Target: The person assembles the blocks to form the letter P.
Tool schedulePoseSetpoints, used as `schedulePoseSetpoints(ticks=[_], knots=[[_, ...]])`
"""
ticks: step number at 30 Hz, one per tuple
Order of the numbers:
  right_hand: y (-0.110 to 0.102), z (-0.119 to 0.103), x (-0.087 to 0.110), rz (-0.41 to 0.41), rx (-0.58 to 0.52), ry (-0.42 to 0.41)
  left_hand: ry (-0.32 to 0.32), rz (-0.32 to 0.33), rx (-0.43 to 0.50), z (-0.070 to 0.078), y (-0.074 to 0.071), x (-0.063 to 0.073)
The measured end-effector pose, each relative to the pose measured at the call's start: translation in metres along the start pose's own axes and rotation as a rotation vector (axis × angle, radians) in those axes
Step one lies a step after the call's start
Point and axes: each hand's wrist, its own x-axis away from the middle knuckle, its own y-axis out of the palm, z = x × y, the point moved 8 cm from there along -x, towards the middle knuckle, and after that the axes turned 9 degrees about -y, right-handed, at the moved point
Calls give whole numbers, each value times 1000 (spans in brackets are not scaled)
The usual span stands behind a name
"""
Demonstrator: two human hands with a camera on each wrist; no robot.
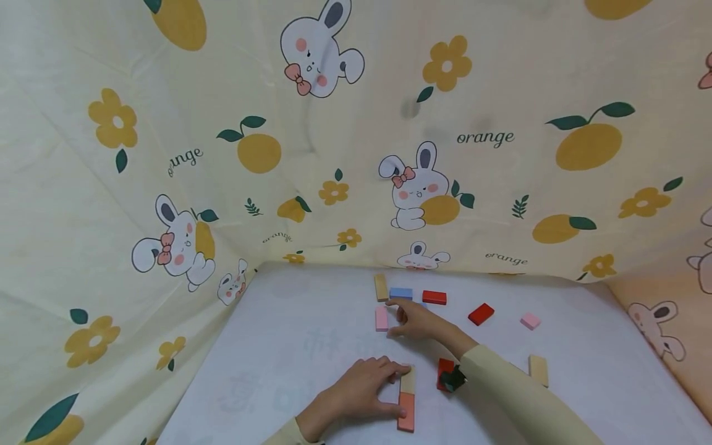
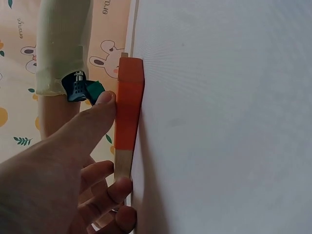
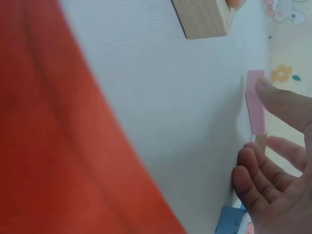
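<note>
My left hand (image 1: 364,386) holds a two-block row lying on the table, a plain wooden block (image 1: 408,380) end to end with an orange block (image 1: 406,411). Its thumb is against the orange block and its fingers reach the wooden block, as the left wrist view also shows. Farther back, my right hand (image 1: 417,320) pinches a pink block (image 1: 381,319) lengthwise, thumb at the near end and index finger at the far end. That pink block (image 3: 255,105) lies on the table in the right wrist view; the other right fingers curl beside it.
Behind the pink block lie a wooden block (image 1: 381,287), a blue block (image 1: 401,293) and a red block (image 1: 434,297). Another red block (image 1: 481,314) and a small pink block (image 1: 530,321) lie rightward. Beside the right sleeve are a red block (image 1: 445,372) and a wooden block (image 1: 538,370).
</note>
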Motion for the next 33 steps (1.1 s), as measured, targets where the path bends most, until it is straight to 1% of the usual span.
schedulePoseSetpoints(ticks=[7,16,21,25,33], knots=[[2,1,-5,16,20,2,6,8,3,0,1,0],[0,1,-4,21,14,10,8,5,9,2,-1,0],[-5,6,2,21,5,14,-6,-6,1,1,-1,-1],[-9,5,8,24,-15,-7,-19,-10,-5,0,-1,-1],[-14,-1,28,32,-40,-38,-19,-2,-24,1,1,-2]])
